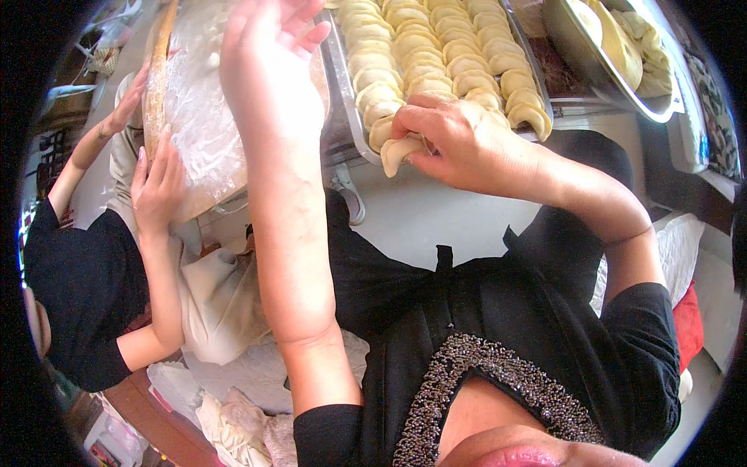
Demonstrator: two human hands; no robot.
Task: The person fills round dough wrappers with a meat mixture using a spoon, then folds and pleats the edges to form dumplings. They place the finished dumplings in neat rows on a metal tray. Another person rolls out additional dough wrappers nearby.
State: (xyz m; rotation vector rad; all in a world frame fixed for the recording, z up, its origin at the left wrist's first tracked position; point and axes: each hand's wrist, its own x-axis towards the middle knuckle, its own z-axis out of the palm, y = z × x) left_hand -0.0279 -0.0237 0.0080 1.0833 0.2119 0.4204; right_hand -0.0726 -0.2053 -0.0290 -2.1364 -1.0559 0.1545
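Note:
My right hand point(461, 137) pinches a folded dumpling point(398, 154) between thumb and fingers. It is at the near edge of a metal tray point(338, 76), over the end of one row. Rows of pale, crescent-shaped dumplings point(420, 44) overlap along the tray, and my hand hides part of them. To the left of the tray, my left hand point(274, 46) is raised with its fingers apart, brightly lit and cut off by the top edge. Nothing shows in it. Below it lies a floured board point(207, 111).
At left, a co-worker's hands point(157, 181) rest on a long wooden rolling pin point(159, 76) over the board. A metal basin point(648, 111) holding dough point(618, 52) and a cloth stands at upper right. Crumpled fabric point(233, 420) lies at lower left.

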